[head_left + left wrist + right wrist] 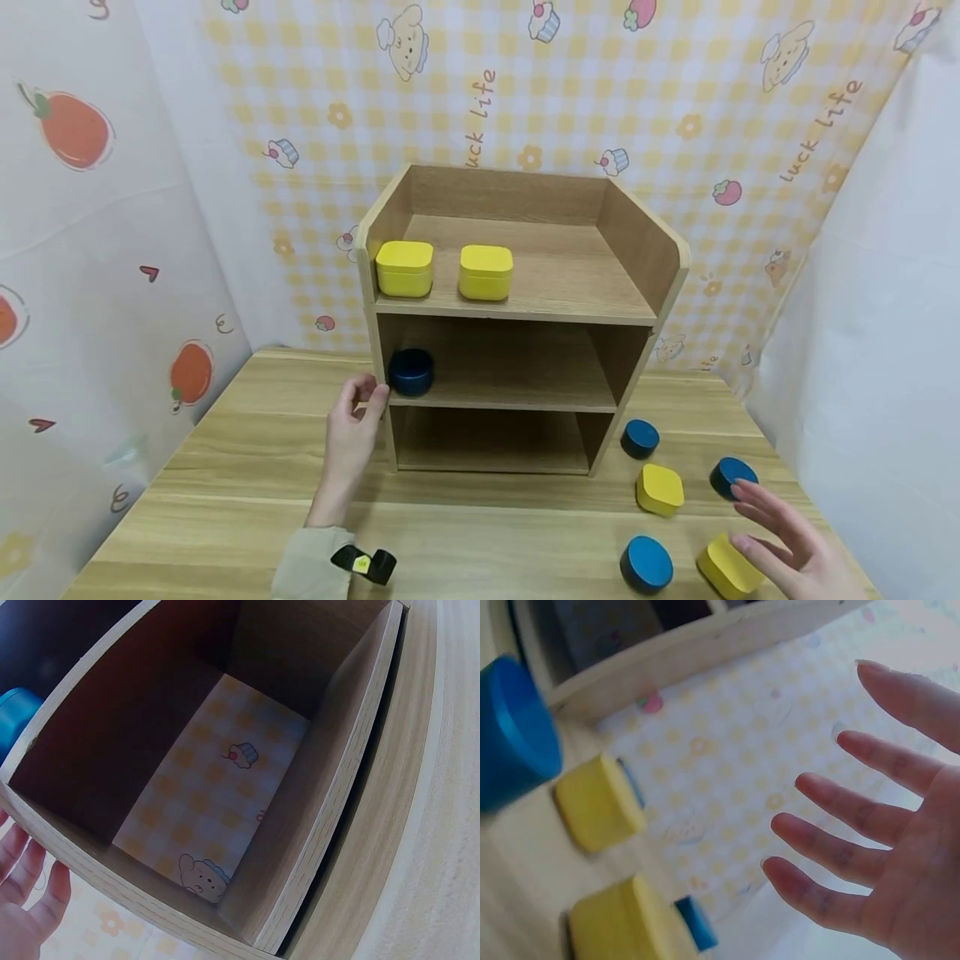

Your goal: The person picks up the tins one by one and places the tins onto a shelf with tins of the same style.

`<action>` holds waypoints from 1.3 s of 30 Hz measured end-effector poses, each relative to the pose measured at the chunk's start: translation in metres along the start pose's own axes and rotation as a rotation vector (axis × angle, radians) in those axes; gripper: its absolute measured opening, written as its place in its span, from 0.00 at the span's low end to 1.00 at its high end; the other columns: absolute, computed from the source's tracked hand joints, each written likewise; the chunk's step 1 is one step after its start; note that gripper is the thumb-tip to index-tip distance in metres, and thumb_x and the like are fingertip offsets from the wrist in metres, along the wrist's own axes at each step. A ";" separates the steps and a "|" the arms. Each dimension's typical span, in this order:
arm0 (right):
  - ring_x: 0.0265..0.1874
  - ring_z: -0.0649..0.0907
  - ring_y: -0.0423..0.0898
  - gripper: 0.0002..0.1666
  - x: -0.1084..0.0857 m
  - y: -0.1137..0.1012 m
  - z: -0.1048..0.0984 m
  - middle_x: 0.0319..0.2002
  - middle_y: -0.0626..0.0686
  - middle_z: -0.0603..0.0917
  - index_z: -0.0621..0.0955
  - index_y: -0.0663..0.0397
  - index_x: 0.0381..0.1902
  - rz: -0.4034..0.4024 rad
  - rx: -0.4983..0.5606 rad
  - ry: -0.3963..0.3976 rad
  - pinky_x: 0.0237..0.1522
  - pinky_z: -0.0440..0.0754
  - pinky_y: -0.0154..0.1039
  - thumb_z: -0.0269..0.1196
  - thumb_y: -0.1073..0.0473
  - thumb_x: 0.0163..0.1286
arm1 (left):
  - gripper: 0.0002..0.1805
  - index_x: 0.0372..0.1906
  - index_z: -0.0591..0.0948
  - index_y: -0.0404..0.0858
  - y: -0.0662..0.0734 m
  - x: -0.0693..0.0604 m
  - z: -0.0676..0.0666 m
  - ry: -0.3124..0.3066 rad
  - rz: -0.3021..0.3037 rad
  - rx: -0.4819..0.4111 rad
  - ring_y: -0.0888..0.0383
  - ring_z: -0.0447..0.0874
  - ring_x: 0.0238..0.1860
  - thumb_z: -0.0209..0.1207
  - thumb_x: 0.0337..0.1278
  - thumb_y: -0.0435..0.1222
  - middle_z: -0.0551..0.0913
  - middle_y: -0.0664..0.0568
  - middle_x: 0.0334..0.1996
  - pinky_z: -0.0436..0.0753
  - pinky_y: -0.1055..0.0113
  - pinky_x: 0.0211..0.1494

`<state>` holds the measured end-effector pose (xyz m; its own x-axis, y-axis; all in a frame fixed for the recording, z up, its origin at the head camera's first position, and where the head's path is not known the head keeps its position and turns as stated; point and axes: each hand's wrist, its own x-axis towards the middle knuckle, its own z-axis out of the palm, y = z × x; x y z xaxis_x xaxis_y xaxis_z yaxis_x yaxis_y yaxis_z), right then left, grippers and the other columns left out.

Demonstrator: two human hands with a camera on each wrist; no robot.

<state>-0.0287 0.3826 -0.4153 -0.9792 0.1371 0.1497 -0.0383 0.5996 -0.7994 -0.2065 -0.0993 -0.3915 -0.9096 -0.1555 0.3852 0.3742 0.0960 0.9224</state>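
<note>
- My left hand [354, 425] is at the left side panel [372, 329] of the pale wood-grain three-tier shelf unit [555, 271], fingers loosely bent and grasping no container; I cannot tell how firmly they touch it. I judge this steadies the unit.
- Just right of those fingers, the squat round glossy dark-blue container [410, 372] sits at the middle tier's left end, close to the front, probably for easy reach.
- My right hand [802, 546] is released, fingers spread above the near right of the wood-grain table [225, 467]. Under it is a yellow rounded-square box [729, 567]; just beyond its fingertips is a round blue container [733, 477].
- Left of these stand another blue container [647, 564], a smaller-looking yellow box [660, 489] and the farthest blue container [640, 439], spaced apart, perhaps so each can be picked singly.
- On the top tier, the left yellow box [405, 269] and right yellow box [486, 272] stand side by side with a gap, apparently lined along the front.
- The dark-blue container's round axis points straight up; being circular, it faces no particular way and has no long horizontal axis.
</note>
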 end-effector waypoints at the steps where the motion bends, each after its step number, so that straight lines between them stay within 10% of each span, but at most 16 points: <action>1: 0.47 0.72 0.19 0.37 -0.001 0.005 0.001 0.52 0.21 0.69 0.60 0.67 0.70 0.042 0.007 0.002 0.39 0.81 0.30 0.63 0.61 0.70 | 0.11 0.48 0.75 0.25 0.000 0.000 0.000 -0.001 -0.002 0.001 0.57 0.73 0.41 0.57 0.68 0.30 0.73 0.48 0.38 0.73 0.77 0.39; 8: 0.57 0.76 0.57 0.49 -0.004 0.027 0.002 0.67 0.73 0.62 0.55 0.67 0.73 0.307 -0.065 -0.020 0.45 0.83 0.49 0.63 0.43 0.69 | 0.12 0.48 0.75 0.25 0.001 0.000 0.000 0.002 -0.002 0.019 0.58 0.72 0.41 0.57 0.68 0.31 0.73 0.49 0.38 0.73 0.77 0.38; 23: 0.62 0.60 0.79 0.56 -0.004 0.076 0.009 0.68 0.79 0.54 0.53 0.67 0.73 0.476 -0.100 -0.169 0.48 0.80 0.57 0.65 0.38 0.64 | 0.11 0.48 0.75 0.26 -0.001 0.000 0.000 0.000 -0.006 0.003 0.59 0.72 0.41 0.57 0.68 0.30 0.73 0.49 0.38 0.73 0.77 0.39; 39: 0.42 0.80 0.58 0.59 0.003 0.088 0.020 0.55 0.80 0.66 0.51 0.74 0.67 0.472 -0.215 -0.250 0.41 0.82 0.52 0.70 0.42 0.60 | 0.11 0.48 0.75 0.25 -0.001 0.000 0.000 0.003 -0.002 0.007 0.56 0.73 0.42 0.57 0.68 0.30 0.73 0.49 0.38 0.73 0.77 0.39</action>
<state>-0.0385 0.4201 -0.4969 -0.8987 0.2538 -0.3576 0.4301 0.6694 -0.6058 -0.2071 -0.0998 -0.3925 -0.9100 -0.1582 0.3832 0.3709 0.1023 0.9230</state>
